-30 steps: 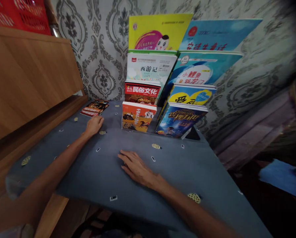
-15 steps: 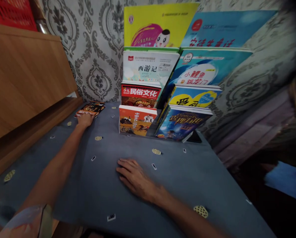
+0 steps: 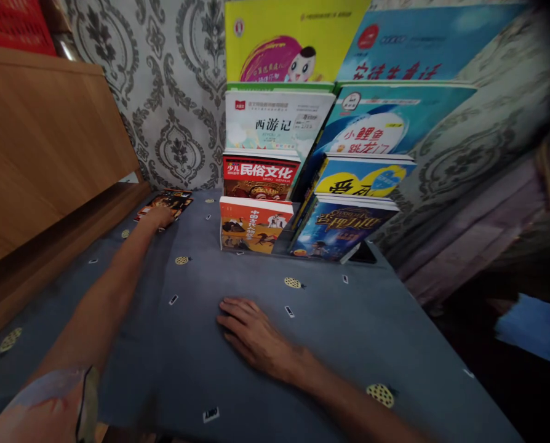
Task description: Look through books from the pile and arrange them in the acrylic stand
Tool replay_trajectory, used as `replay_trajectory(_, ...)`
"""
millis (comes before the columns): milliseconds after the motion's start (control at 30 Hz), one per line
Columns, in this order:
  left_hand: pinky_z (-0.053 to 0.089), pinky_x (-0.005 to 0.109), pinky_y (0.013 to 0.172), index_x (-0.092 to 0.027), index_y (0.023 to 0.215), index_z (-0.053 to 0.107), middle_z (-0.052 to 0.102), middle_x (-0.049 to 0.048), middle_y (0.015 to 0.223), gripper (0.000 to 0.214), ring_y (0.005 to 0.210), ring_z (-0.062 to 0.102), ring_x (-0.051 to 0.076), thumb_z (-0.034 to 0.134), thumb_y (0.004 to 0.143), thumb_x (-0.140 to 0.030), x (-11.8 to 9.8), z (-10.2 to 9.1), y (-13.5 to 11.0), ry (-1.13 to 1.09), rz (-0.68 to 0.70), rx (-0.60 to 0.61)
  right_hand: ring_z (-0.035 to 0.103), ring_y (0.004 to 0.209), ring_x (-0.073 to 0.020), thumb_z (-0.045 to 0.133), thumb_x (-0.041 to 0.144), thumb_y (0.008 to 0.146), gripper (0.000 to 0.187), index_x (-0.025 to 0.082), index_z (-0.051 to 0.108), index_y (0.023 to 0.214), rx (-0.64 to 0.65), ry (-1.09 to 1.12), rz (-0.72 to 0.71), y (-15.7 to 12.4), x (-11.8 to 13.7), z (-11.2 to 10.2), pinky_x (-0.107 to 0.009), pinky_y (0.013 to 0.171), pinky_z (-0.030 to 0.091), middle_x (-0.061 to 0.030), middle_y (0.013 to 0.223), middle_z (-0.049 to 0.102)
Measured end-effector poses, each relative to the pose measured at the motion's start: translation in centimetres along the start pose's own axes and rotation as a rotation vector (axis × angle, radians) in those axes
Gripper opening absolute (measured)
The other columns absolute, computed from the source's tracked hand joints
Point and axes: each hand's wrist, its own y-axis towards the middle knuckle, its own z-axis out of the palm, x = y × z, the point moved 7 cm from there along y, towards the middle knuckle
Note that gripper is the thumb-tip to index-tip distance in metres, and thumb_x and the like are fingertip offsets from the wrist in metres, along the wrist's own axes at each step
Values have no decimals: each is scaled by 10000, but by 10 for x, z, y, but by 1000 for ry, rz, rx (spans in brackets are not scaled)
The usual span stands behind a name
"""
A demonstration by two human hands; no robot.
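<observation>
My left hand [image 3: 157,216] reaches far forward and rests on the near edge of a dark, orange-lettered book [image 3: 170,202] lying flat at the back left of the grey cloth [image 3: 330,320]. Its fingers are bent over the book's edge. My right hand [image 3: 251,335] lies flat, palm down, on the cloth in the middle, fingers spread and holding nothing. A tiered stand of upright books [image 3: 302,160] rises just beyond it, with an orange-covered book [image 3: 254,224] in the front row.
A wooden headboard-like panel [image 3: 39,147] runs along the left. Patterned grey wallpaper [image 3: 173,92] backs the books. A red crate [image 3: 11,24] sits at top left. The cloth's right edge drops toward a dark floor with a blue object [image 3: 533,326].
My left hand has moved forward from the bare cloth onto the flat book at the back left. My right hand has stayed flat in place.
</observation>
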Motion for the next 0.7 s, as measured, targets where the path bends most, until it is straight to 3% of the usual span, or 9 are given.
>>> replay_trajectory(133, 440, 428, 1014, -57, 1133, 707, 700, 250, 1178, 431, 1150, 639, 334, 446, 923, -328, -15, 1, 5, 85, 19, 45, 494, 1369, -223, 498, 256, 1000, 301, 176, 629, 1259, -6, -21, -8, 0, 1, 0, -430, 1150, 409, -134, 1386, 614)
replay_trajectory(300, 454, 470, 991, -31, 1255, 641, 665, 276, 1238, 461, 1154, 640, 349, 363, 924, -188, -30, -1, -8, 158, 53, 33, 494, 1368, -223, 470, 274, 1014, 307, 184, 629, 1260, -2, -36, -3, 0, 1, 0, -441, 1149, 408, -126, 1380, 618)
replay_trajectory(500, 470, 490, 972, -38, 1149, 702, 694, 277, 1179, 400, 1151, 644, 378, 407, 898, -133, -38, -11, -49, 239, 104, 40, 504, 1359, -230, 474, 265, 1007, 310, 180, 635, 1259, 6, -27, -6, 0, 1, 1, -448, 1137, 417, -136, 1385, 615)
replay_trajectory(700, 477, 481, 945, -83, 973, 769, 726, 267, 1092, 292, 1104, 667, 385, 508, 888, -183, -62, -11, -106, 266, 212, 57, 489, 1370, -233, 475, 262, 1003, 321, 185, 630, 1275, 3, -30, -13, -1, 0, 5, -477, 1134, 419, -142, 1400, 602)
